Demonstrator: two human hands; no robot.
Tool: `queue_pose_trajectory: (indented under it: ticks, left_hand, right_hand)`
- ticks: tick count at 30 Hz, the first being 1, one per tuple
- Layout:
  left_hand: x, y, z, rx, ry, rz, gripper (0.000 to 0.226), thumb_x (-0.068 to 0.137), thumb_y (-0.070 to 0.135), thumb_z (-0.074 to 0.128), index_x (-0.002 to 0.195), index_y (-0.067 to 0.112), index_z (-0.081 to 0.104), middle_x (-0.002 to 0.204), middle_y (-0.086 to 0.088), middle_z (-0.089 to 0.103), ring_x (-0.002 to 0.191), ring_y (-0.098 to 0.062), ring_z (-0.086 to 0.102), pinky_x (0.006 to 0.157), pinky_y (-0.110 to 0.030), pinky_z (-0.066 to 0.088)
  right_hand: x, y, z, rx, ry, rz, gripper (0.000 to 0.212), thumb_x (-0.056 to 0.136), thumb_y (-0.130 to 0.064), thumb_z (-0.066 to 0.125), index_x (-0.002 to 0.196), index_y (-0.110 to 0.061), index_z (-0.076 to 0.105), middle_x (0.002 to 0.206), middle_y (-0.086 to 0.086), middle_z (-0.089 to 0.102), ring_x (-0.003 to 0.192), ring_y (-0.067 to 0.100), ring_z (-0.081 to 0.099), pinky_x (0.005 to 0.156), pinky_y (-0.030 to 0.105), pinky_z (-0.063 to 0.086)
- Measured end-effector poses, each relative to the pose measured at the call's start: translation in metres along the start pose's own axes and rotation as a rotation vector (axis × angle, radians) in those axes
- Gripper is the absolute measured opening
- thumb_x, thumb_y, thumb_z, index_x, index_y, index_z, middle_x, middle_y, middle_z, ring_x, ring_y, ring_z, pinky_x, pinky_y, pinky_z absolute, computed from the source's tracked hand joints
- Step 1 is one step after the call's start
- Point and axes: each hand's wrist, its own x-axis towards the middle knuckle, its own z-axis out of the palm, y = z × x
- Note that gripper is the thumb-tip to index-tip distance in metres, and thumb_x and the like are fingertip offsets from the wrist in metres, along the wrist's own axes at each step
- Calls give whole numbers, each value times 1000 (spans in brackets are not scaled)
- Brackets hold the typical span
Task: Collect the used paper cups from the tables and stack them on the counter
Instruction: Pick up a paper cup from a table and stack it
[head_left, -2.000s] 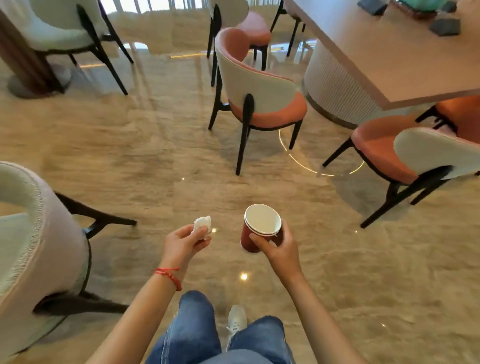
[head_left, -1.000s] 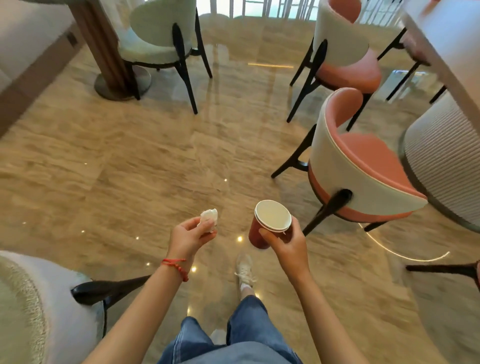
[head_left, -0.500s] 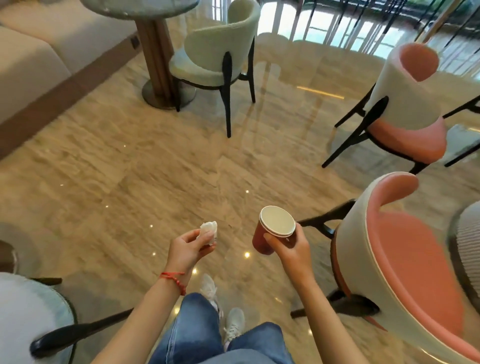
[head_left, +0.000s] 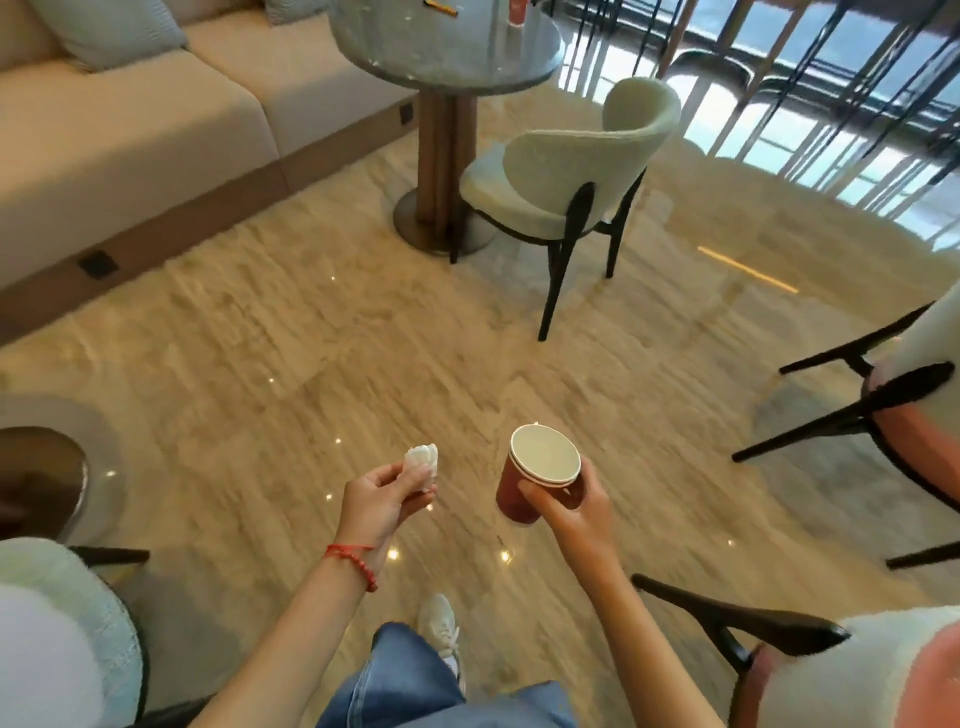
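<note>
two hands: r hand grips cup stack, l hand pinches tissue.

No legible text anywhere.

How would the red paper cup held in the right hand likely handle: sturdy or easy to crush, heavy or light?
Probably light: the red paper cup looks empty inside, and the right hand holds it by the fingers alone. Likely crushable if squeezed, being thin paper, though two rims suggest nested cups, so somewhat stiffer. Its tilt would risk spilling any dregs.
</note>
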Motion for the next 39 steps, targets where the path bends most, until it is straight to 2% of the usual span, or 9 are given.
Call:
queue_pose_trajectory:
  ticks: [4, 7, 10, 13, 19, 25, 28, 31, 39]
  left_hand:
    - [27, 34, -21, -41, 92, 55, 15, 80, 4, 66, 93, -3, 65, 78, -13, 66, 61, -11, 65, 60, -17, 56]
    - [41, 52, -45, -108, 201, 82, 16, 80, 4, 66, 94, -3, 65, 81, -13, 66, 68, -15, 63, 62, -17, 56]
    - [51, 67, -71, -173, 304, 117, 12, 80, 4, 66, 91, -1, 66, 78, -11, 65, 63, -10, 64, 59, -16, 55]
    - [61, 84, -94, -223, 420, 150, 13, 80, 5, 67, 91, -2, 66, 76, -9, 65, 62, -9, 64, 58, -16, 55]
    - [102, 120, -120, -308, 574, 181, 3, 78, 5, 68, 77, 8, 69, 69, -4, 70, 62, -10, 67, 55, -17, 54]
    - [167, 183, -127, -331, 644, 185, 5, 78, 5, 68, 76, 9, 68, 79, -10, 68, 72, -18, 65, 54, -17, 54]
    - [197, 218, -131, -327, 656, 204, 2, 78, 4, 68, 79, 5, 70, 76, -10, 69, 66, -15, 66, 55, -17, 54]
    - [223, 247, -142, -375, 687, 216, 10, 79, 2, 67, 73, 9, 70, 70, -6, 70, 61, -12, 67, 55, -18, 55]
    - [301, 293, -193, -417, 742, 186, 5, 80, 2, 65, 81, 5, 67, 79, -12, 68, 70, -17, 66, 57, -19, 56]
  right_hand:
    - [46, -20, 46, -8, -143, -29, 52, 72, -7, 79, 115, -21, 54, 107, -11, 63, 92, -9, 61, 73, 7, 47]
    - [72, -27, 84, -41, -279, -46, 50, 72, -7, 79, 114, -20, 56, 104, -10, 66, 92, -2, 63, 72, 9, 47]
    - [96, -37, 124, -55, -415, -46, 49, 71, -8, 79, 113, -19, 58, 103, -8, 67, 91, -1, 64, 71, 10, 48]
    - [117, -47, 166, -75, -545, -58, 48, 70, -8, 80, 111, -23, 58, 101, -9, 68, 90, -4, 64, 71, 9, 48]
    - [166, -65, 244, -89, -737, -62, 46, 71, -7, 79, 107, -27, 59, 101, -7, 68, 91, -2, 65, 71, 10, 49]
    - [240, -99, 313, -92, -848, -53, 48, 73, -10, 78, 115, -21, 58, 106, -7, 68, 94, -1, 64, 72, 10, 49]
    - [277, -121, 346, -96, -878, -76, 45, 73, -9, 78, 110, -25, 59, 103, -8, 68, 93, 0, 65, 71, 10, 49]
    - [308, -138, 382, -96, -914, -71, 46, 73, -8, 78, 108, -29, 58, 103, -11, 69, 95, 0, 65, 72, 11, 49]
    - [370, -137, 474, -125, -927, -61, 48, 72, -9, 79, 109, -33, 57, 100, -26, 67, 95, -3, 64, 72, 8, 48]
